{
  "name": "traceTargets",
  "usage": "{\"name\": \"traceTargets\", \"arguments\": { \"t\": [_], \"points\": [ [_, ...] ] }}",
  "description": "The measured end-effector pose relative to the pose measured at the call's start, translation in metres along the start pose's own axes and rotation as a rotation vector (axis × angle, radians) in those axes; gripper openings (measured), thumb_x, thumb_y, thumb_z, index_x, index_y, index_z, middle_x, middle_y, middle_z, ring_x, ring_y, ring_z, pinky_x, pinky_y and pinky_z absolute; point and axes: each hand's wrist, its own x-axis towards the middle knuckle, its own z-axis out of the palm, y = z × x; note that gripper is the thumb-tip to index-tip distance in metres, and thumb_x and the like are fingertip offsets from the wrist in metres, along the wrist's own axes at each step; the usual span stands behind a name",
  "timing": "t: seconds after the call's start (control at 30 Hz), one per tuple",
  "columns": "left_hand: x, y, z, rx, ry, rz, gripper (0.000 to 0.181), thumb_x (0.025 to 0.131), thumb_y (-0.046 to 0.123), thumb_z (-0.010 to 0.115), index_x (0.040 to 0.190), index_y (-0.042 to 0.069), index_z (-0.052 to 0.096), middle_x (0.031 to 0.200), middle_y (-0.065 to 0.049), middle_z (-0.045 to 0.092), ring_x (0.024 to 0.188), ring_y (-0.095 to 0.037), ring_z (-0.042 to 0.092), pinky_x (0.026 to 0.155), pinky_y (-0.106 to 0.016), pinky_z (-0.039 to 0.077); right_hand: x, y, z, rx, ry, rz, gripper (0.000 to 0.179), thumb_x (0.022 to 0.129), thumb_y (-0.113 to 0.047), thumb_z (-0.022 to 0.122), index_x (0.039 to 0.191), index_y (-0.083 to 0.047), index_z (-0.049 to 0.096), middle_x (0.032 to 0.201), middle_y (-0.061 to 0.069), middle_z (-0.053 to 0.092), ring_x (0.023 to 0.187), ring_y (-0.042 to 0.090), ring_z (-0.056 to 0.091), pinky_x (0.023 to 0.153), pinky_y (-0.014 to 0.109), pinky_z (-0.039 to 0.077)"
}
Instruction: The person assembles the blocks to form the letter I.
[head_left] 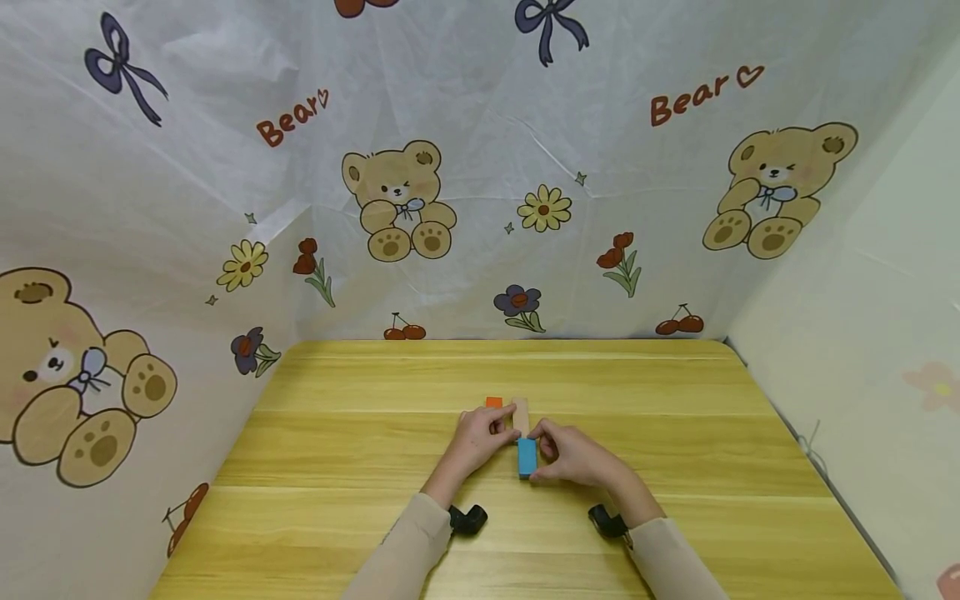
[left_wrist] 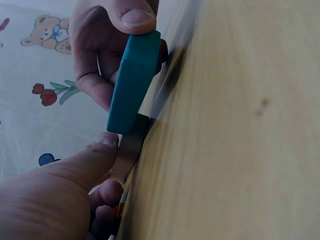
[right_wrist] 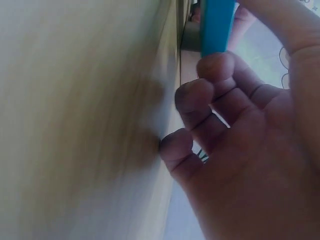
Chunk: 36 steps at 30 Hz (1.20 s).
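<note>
A flat blue block (head_left: 527,457) is pinched between the thumb and fingers of my right hand (head_left: 581,457). In the left wrist view, the blue block (left_wrist: 134,82) is held tilted and off the tabletop. Just beyond it lies a long plain wooden block (head_left: 521,417), its near end by the blue block's far edge. My left hand (head_left: 480,437) holds the wooden block from its left side with index finger and thumb. An orange block (head_left: 493,402) sits behind the left hand, partly hidden by it. The right wrist view shows the blue block (right_wrist: 216,27) at the fingertips.
The blocks are on a wood-grain table (head_left: 360,458). A cloth printed with bears (head_left: 397,204) hangs behind and along the left side. A pale wall or cloth (head_left: 862,275) stands on the right. Black wrist devices (head_left: 468,521) sit at both cuffs.
</note>
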Motion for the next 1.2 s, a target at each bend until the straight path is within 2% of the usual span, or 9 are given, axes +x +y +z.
{"name": "traceTargets", "arguments": {
  "t": [0.83,1.2],
  "points": [
    [0.0022,0.0004,-0.0017,0.011,-0.01,-0.001,0.051,0.096,0.037,0.079,0.142,0.016,0.07,0.078,0.01,0.063,0.07,-0.003,0.045,0.085,-0.033,0.031,0.0025,-0.0029,0.004,-0.103,0.003,0.019,0.053,0.085,-0.032,0.091,0.119,-0.012,0.057,0.083,-0.004,0.052,0.07,0.005,0.043,0.07,0.025,0.037],
    [0.0014,0.0001,-0.0006,-0.003,-0.023,-0.018,0.052,0.097,0.038,0.077,0.144,0.017,0.069,0.079,0.011,0.062,0.071,-0.004,0.044,0.089,-0.034,0.033,0.0029,-0.0031,0.0072,-0.144,0.016,0.031,0.056,0.082,-0.034,0.093,0.119,-0.013,0.056,0.083,-0.005,0.052,0.068,0.005,0.043,0.067,0.025,0.036]
  ]
}}
